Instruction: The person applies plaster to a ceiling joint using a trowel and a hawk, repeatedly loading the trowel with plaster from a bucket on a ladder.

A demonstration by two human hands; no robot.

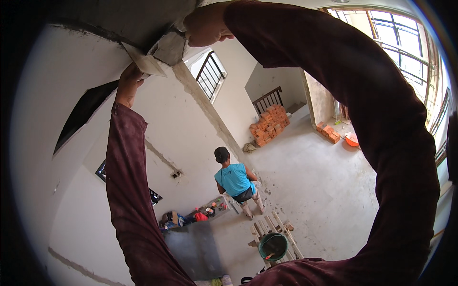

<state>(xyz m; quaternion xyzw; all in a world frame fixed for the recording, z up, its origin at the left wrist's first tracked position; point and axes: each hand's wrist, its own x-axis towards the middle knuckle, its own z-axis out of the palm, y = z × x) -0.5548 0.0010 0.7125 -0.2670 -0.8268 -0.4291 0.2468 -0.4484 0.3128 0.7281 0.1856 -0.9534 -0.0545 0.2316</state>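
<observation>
Left hand (128, 86) grips a trowel (145, 62) with fingers hidden; right hand (206, 24) grasps a plaster-loaded hawk (169, 47).

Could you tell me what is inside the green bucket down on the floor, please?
The green bucket sits on wooden slats. Its inside looks dark, with something small and orange-red at the near rim; the rest is too small to make out.
</observation>
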